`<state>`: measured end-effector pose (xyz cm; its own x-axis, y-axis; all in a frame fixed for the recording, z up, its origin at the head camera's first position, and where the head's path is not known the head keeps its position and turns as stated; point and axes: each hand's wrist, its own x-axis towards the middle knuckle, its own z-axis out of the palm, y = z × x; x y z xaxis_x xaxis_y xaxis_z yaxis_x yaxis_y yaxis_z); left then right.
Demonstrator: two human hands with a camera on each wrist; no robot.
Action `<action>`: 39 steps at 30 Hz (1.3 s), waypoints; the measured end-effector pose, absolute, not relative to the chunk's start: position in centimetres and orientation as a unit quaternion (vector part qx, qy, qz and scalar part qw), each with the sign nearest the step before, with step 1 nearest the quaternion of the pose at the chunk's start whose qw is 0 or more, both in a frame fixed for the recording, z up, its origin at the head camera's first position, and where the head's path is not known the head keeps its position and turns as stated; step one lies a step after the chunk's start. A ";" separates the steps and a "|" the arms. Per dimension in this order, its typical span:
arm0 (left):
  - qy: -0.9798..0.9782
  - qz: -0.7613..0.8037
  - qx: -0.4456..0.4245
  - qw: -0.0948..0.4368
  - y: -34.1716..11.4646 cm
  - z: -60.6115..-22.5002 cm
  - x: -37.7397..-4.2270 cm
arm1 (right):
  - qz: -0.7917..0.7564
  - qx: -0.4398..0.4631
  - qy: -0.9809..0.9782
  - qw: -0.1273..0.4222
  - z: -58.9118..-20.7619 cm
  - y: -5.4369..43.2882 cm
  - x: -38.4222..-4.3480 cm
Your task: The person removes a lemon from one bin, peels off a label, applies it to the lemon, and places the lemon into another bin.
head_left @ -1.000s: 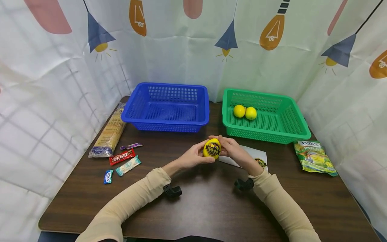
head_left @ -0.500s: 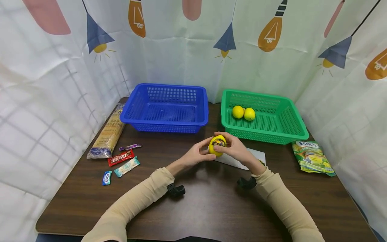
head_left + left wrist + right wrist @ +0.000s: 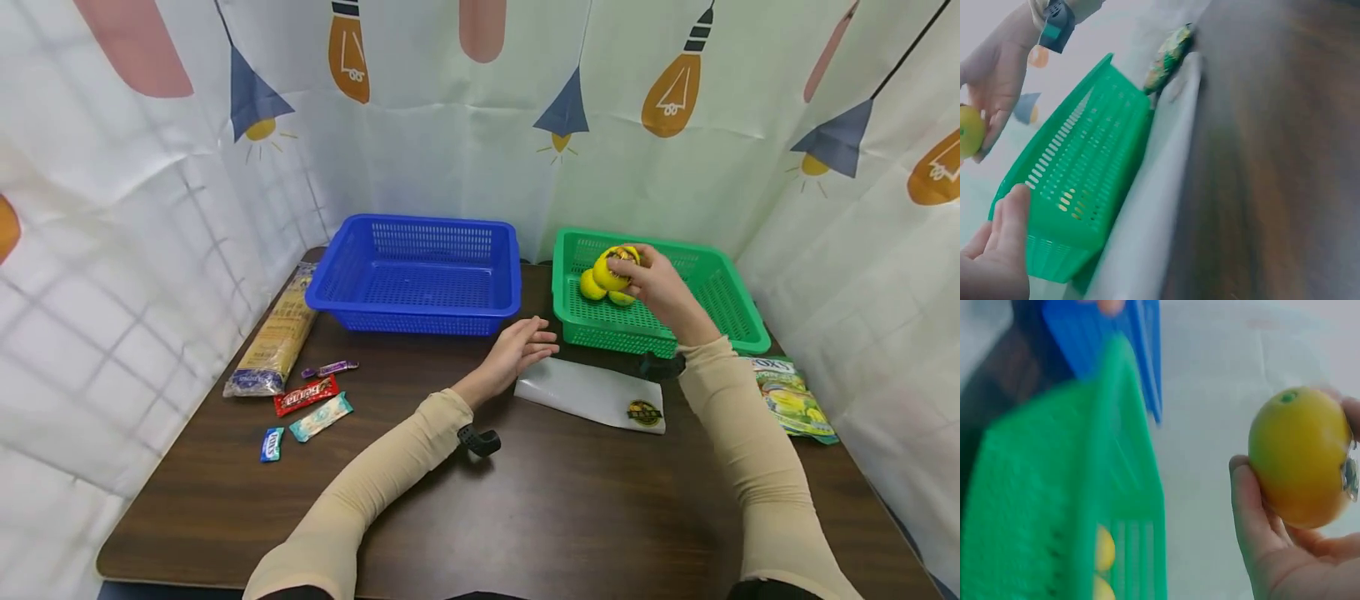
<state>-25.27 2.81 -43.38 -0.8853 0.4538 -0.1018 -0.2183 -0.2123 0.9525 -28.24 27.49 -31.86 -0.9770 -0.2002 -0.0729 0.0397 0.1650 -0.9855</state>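
Note:
My right hand (image 3: 660,292) grips a yellow lemon (image 3: 1297,459) with a dark round label, holding it above the green basket (image 3: 731,321). Fingers and thumb curve round the fruit in the right wrist view. Below it in the basket lie two more lemons (image 3: 591,286), one partly hidden behind the held fruit. My left hand (image 3: 517,350) holds nothing; its fingers are extended over the table, in front of the green basket's near left corner. Just right of that hand lies a flat white sheet or bag (image 3: 577,392) bearing a black and yellow label.
A blue basket (image 3: 420,321) stands at the back left of the table. Left of it lies a long packet (image 3: 273,333) of what looks like noodles. Several small wrapped sweets (image 3: 307,395) lie in front. At the right is a green FOX'S bag (image 3: 791,400).
My right hand has carried the lemon up and right, from between both hands to above the green basket. The left hand has let go of it, its fingers now straighter.

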 end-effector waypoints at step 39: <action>0.640 0.750 0.043 0.161 7.9 -42.5 -27.8 | -0.263 0.147 0.926 0.229 -35.7 38.8 -35.9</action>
<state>-27.82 7.89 -42.52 -0.9448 0.2957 -0.1412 -0.1859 -0.1287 0.9741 -35.95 38.82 -35.67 -0.8518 0.1507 -0.5017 0.3920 0.8186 -0.4198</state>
